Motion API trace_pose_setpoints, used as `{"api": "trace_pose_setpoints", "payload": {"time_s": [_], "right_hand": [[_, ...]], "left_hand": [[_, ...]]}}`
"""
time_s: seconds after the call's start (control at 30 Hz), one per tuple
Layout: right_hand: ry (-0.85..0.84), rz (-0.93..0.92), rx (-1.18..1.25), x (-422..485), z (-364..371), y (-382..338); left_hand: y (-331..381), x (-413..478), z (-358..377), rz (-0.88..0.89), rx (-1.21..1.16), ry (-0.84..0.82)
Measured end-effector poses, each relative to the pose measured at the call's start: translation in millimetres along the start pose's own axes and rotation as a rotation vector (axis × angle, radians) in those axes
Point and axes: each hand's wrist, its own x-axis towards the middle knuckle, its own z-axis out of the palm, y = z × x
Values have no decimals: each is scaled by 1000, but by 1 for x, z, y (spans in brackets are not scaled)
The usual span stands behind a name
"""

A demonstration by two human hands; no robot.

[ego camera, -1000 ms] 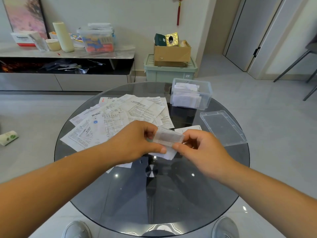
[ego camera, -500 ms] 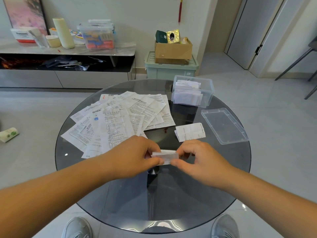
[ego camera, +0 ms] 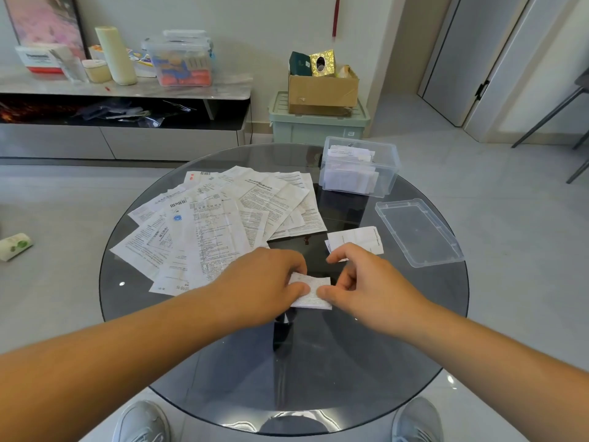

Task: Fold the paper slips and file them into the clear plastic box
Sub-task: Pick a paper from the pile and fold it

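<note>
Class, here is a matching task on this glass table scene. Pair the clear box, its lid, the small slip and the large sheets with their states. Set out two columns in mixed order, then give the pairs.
Column A
1. clear plastic box
2. lid
3. small slip
4. large sheets

Column B
a. fanned out flat, unfolded
b. pinched between left hand and right hand
c. open, with folded slips inside
d. lying flat, off the box

Pairs: 1-c, 2-d, 3-b, 4-a
</note>
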Motion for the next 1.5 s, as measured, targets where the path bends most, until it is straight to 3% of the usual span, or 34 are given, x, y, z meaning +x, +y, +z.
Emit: {"api": "trace_pose_setpoints", "payload": {"time_s": [0.1, 0.57, 1.0, 1.5], "right_hand": [[7, -34, -119, 1, 2, -3], [13, -138, -222, -7, 8, 2], [90, -61, -282, -8, 18, -7], [-5, 51, -297, -6, 0, 0]], "left_hand": [[2, 0, 4, 7, 23, 8], [-10, -7, 2, 73, -148, -86], [-7, 10, 0, -31, -300, -145], [-10, 4, -6, -48, -294, -178]]}}
